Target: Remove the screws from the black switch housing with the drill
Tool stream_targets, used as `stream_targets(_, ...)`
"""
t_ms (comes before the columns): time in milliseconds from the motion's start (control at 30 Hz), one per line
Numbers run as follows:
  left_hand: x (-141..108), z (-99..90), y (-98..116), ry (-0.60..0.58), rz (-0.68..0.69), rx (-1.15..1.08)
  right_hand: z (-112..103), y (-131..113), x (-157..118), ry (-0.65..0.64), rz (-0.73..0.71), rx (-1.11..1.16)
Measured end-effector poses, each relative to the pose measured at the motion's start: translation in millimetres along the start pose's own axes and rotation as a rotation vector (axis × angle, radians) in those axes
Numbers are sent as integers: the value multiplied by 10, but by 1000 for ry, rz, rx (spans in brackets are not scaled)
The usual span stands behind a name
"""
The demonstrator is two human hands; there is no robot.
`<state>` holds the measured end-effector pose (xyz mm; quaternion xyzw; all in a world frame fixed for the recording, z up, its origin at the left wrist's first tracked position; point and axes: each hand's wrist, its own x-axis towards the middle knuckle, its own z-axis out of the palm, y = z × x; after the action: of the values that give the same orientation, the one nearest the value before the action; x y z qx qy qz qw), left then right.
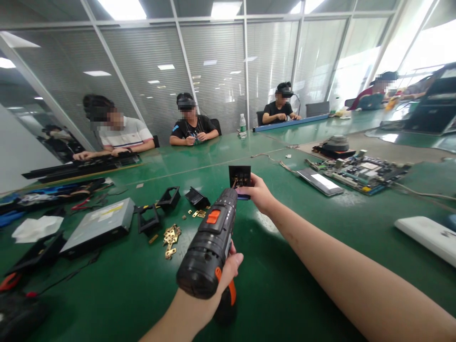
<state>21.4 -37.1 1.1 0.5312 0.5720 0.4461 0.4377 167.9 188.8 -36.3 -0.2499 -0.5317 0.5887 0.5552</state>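
My left hand (230,268) is wrapped round the handle of a black and orange cordless drill (204,247), which points away from me. Its bit reaches the inner side of a small black plastic part (234,170) with brass-coloured pieces in it. That part is held upright by my right hand (261,194), thumb in front and the other fingers mostly hidden. To the left of the drill lie a pile of small brass-coloured metal pieces (171,235) and several black plastic frames, among them an open square frame (148,222) and a tilted housing (197,197).
A silver disc drive (101,223) and a white tissue (37,229) lie on the green table (302,294) at left. At right are a circuit board (366,171), a flat silver device (320,183) and a white case (427,240). Several people sit across the table; a bottle (242,126) stands there.
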Motion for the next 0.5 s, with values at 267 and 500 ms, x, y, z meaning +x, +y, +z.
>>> stream_targets(267,19,13,-97,49,24,15,19,-27,-2,13,7,37)
stream_targets(500,3,5,-81,26,-4,25,41,-38,-5,12,-2,19)
